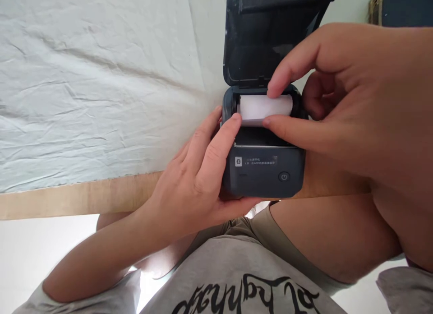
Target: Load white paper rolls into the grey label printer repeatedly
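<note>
A small dark label printer (264, 183) sits at the table's front edge, its black lid (267, 48) raised at the back. Inside its bay lies a white paper roll (260, 107). My right hand (352, 93) reaches in from the right, with the index fingertip on the roll's far side and the thumb on its near side. Around the printer's left side is my left hand (199, 169), one fingertip at the roll's left end and the thumb below the front. A power button and printed label show on the printer's front.
A wrinkled white cloth (101, 93) covers the table left of the printer. The bare wooden table edge (84, 194) runs along the front, above my lap. A dark box-like object (406, 7) stands at the top right.
</note>
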{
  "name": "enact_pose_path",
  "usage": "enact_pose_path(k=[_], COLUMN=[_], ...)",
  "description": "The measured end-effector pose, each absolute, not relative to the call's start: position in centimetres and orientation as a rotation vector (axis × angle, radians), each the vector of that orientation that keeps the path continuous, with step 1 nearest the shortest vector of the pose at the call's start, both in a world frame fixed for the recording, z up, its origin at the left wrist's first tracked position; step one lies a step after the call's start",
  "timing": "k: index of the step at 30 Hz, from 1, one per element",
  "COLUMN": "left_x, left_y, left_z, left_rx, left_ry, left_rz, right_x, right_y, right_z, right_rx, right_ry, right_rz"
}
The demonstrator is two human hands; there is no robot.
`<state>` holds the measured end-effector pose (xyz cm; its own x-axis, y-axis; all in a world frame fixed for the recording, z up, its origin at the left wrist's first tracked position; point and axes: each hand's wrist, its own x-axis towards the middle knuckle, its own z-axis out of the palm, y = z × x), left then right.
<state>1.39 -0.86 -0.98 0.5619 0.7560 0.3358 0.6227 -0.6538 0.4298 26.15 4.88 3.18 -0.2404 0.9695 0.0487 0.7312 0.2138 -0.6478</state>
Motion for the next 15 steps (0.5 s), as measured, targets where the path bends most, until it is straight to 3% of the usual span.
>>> enact_pose_path(k=[7,15], left_x=[1.2,1.0], left_y=[-0.8,-0.8], left_z=[-0.7,-0.8], left_rx=[2.559,2.548], left_ry=[1.15,1.127], left_rz=[0.682,0.659], right_x=[26.0,25.9], right_y=[5.3,5.7], right_z=[4.6,4.3], right_rx=[-1.669,-1.727], right_ry=[-2.078,-2.297], right_rz=[0.837,0.557])
